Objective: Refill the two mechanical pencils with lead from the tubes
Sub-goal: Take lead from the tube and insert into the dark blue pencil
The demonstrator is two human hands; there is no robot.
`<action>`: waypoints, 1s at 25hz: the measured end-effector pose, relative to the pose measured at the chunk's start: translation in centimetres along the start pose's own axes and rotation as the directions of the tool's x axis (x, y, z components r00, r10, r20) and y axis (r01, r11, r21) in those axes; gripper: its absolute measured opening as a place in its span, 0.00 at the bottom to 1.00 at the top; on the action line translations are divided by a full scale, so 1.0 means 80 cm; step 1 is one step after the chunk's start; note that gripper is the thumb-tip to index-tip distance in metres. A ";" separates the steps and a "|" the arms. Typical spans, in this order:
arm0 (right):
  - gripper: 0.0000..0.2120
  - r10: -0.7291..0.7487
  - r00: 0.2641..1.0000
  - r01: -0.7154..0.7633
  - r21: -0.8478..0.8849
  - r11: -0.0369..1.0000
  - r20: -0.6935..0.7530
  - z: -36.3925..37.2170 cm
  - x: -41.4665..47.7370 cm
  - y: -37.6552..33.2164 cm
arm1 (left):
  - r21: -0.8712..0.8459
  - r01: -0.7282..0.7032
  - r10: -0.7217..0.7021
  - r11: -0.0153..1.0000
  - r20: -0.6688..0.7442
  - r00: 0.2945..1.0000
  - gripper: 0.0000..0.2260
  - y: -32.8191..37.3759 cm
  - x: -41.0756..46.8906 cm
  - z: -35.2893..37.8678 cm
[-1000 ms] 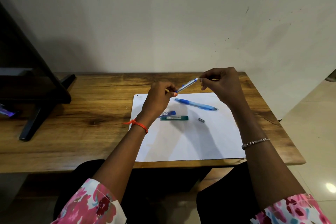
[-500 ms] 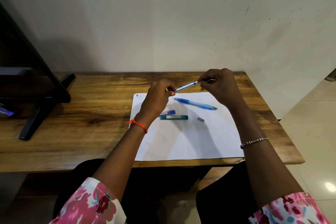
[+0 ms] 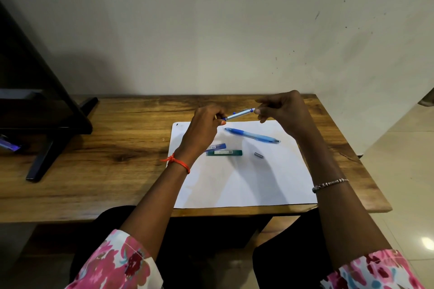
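Observation:
My left hand [image 3: 204, 129] grips a silver and blue mechanical pencil [image 3: 239, 114] by its lower end and holds it tilted above the white paper [image 3: 246, 180]. My right hand [image 3: 284, 112] has curled fingers, their tips right at the pencil's upper end; whether they pinch anything is too small to tell. A second, blue pencil [image 3: 252, 135] lies on the paper. Below it lie a blue lead tube [image 3: 217, 146], partly hidden by my left hand, and a green lead tube [image 3: 224, 153]. A small grey cap [image 3: 258, 154] lies to their right.
The paper lies on a wooden table [image 3: 105, 148] against a pale wall. A black stand [image 3: 47, 124] occupies the table's left part. The table's right edge drops to a tiled floor [image 3: 404, 171].
My right hand has drawn slightly back from the pencil's upper end and now hovers at its tip. My left hand and the pencil have shifted a little.

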State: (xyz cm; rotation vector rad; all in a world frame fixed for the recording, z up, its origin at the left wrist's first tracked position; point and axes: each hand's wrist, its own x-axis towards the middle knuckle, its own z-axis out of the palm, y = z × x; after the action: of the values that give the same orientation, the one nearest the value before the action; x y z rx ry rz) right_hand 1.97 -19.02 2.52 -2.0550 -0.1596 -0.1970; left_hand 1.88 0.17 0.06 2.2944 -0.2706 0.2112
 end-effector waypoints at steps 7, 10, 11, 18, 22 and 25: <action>0.09 0.367 0.808 -0.073 -0.540 0.838 0.460 0.007 -0.006 0.014 | -0.041 0.070 -0.071 0.997 -0.007 0.997 0.06 0.002 0.000 0.004; 0.05 0.414 0.767 -0.067 -0.580 0.812 0.490 0.020 -0.005 0.014 | -0.060 0.079 -0.079 0.995 0.006 0.997 0.05 0.004 -0.001 0.006; 0.05 0.417 0.762 -0.062 -0.586 0.808 0.495 0.019 -0.005 0.012 | -0.065 0.081 -0.080 0.995 0.007 0.997 0.05 0.004 -0.002 0.007; 0.06 0.156 0.988 -0.145 0.345 0.927 -0.002 -0.011 -0.003 -0.003 | -0.059 0.081 -0.080 0.995 0.016 0.997 0.06 0.003 -0.001 0.006; 0.08 0.188 0.980 -0.124 0.547 0.828 -0.062 -0.010 0.000 0.002 | -0.077 0.081 -0.080 0.994 0.015 0.997 0.06 0.003 0.000 0.007; 0.09 0.184 0.980 -0.104 0.581 0.807 -0.081 -0.010 0.002 0.005 | -0.094 0.075 -0.074 0.993 0.012 0.997 0.05 0.002 0.000 0.007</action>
State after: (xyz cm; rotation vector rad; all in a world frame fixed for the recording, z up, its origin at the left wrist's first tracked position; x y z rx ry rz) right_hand 2.15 -19.89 2.59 -1.4316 0.0248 -0.1653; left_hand 1.92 -0.36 -0.23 2.2078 -0.1947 0.1479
